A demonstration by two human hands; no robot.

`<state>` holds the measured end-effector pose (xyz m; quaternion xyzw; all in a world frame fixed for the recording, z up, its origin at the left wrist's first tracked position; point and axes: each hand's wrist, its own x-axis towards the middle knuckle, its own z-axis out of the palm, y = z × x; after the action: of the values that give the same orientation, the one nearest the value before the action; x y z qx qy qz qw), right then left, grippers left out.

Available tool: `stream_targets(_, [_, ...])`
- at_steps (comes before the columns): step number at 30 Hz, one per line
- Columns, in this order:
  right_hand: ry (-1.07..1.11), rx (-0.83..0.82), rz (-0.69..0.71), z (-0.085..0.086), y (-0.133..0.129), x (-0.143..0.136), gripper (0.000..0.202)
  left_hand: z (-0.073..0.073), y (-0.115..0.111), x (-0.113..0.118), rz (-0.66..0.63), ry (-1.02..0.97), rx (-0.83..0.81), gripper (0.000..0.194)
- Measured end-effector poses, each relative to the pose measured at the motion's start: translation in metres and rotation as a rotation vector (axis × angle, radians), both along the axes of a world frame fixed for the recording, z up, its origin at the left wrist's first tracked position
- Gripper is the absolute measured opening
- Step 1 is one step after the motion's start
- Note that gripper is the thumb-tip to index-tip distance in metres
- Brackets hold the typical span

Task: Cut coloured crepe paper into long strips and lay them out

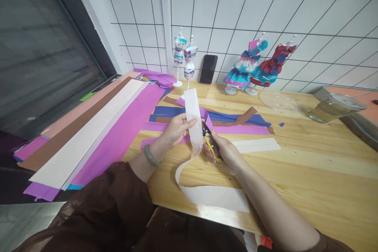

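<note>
One white strip (192, 104) partly hides the left hand (175, 130) pinching it; the right hand (225, 149) grips snips (210, 144).

White strip (193, 112) up in the left hand (178, 130), yellow-and-black snips (210, 145) in the right (226, 150).
Strip: long, thin, pale; top end upright between thumb and fingers, below that it narrows edge-on, bows out left in a loose curve, then runs flat to the right along the near tabletop (325, 177). Snips: tilted, dark blades up and leftward, just beside strip's right edge; contact unclear. Yellow handle inside grip.
</note>
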<state>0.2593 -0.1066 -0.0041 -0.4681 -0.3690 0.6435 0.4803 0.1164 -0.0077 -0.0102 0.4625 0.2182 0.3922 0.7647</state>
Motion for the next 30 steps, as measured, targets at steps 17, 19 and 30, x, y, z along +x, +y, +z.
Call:
stream_targets(17, [-0.126,0.005,-0.123,0.003,0.001,-0.001,0.046,0.004,-0.009,0.007,0.041,-0.080,-0.096,0.029])
stream_targets(19, [-0.059,-0.034,-0.130,0.003,0.001,-0.001,0.043,0.003,-0.010,0.008,0.033,-0.072,-0.092,0.029])
stream_targets(30, [0.138,-0.112,-0.073,0.005,0.001,0.001,0.039,0.002,-0.008,0.007,0.007,-0.071,-0.071,0.029])
